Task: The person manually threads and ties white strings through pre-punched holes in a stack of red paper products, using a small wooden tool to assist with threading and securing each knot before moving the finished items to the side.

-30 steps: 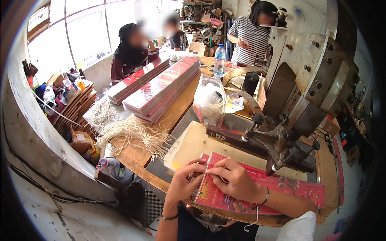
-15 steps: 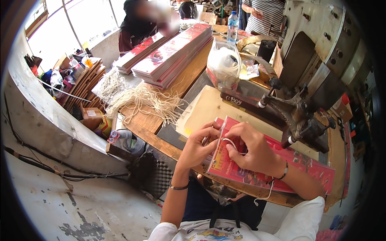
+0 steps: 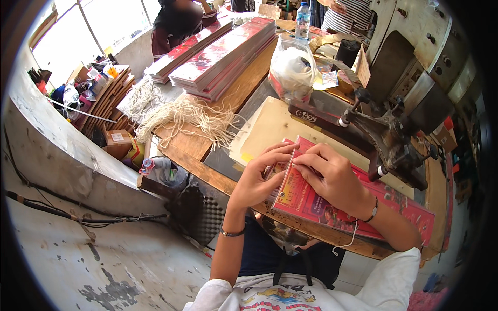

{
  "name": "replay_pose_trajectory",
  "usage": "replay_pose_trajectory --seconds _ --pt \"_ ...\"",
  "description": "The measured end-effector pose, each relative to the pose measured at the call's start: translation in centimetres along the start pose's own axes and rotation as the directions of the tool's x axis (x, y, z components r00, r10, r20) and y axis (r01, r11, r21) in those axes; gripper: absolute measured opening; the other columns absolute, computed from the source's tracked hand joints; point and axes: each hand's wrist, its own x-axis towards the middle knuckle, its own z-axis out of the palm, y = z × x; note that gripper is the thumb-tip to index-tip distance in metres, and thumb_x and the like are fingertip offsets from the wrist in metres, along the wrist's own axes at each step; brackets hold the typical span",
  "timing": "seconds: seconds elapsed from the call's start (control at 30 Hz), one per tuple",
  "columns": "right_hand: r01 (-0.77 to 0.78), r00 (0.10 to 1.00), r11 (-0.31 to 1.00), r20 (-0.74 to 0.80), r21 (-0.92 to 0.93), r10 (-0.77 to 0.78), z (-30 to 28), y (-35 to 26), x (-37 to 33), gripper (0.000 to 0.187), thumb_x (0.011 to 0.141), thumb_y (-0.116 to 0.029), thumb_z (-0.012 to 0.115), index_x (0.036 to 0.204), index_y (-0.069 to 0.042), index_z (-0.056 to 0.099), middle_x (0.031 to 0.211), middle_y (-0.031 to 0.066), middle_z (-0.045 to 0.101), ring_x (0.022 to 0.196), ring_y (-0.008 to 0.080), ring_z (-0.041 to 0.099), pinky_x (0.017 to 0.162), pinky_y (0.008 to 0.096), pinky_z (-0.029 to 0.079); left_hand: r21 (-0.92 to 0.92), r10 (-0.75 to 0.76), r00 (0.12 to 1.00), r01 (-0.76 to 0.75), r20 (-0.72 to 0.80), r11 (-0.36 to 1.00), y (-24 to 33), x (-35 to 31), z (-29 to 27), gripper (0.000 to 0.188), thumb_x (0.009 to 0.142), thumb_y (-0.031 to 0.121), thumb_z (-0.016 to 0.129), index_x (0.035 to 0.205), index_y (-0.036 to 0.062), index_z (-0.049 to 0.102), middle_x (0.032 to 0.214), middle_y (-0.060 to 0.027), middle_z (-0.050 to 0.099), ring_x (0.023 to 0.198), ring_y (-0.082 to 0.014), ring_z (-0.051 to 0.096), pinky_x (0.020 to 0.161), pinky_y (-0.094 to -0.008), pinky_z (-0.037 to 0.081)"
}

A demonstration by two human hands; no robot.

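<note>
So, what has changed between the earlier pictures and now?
Since half a second ago, the right hand has moved left, bringing its fingers back to the left edge of the glossy red printed sheet; the white cord loop visible then no longer shows. The left hand still holds that edge, and the tangled cream cord pile has stayed put.

Red panel (image 3: pixel 389 207) gripped!
Left hand (image 3: pixel 257 179) holds its end, right hand (image 3: pixel 334 181) pinches there, pale cords (image 3: pixel 187 122) heap the worktop (image 3: pixel 182 149).
</note>
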Motion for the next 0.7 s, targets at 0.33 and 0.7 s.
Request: replay_pose_trajectory --seconds 0.33,0.7 --pt "0.088 0.995 0.993 0.062 -0.084 -0.083 -0.06 -0.3 -0.45 0.03 0.081 -0.002 0.072 0.11 -0.001 0.068 0.099 0.0138 0.06 0.09 0.0322 0.061 0.084 0.0426 0.053 -0.013 -0.07 0.996 0.069 -0.059 0.998 0.01 -0.21 0.35 0.019 0.086 -0.001 0.069 0.105 -0.0009 0.073 0.108 -0.0107 0.072 0.125 -0.0271 0.056 0.103 -0.0383 0.046" --pt "0.028 0.999 0.999 0.021 0.037 -0.029 -0.06 -0.61 0.08 0.02 0.085 -0.004 0.068 0.104 -0.002 0.06 0.095 0.0158 0.061 0.085 0.0322 0.062 0.08 0.0423 0.052 -0.119 -0.17 0.983 0.162 -0.063 0.98 0.18 -0.2 0.38 0.012 0.088 0.004 0.069 0.099 -0.0017 0.07 0.118 -0.0099 0.06 0.105 -0.0116 0.058 0.088 -0.0265 0.048"
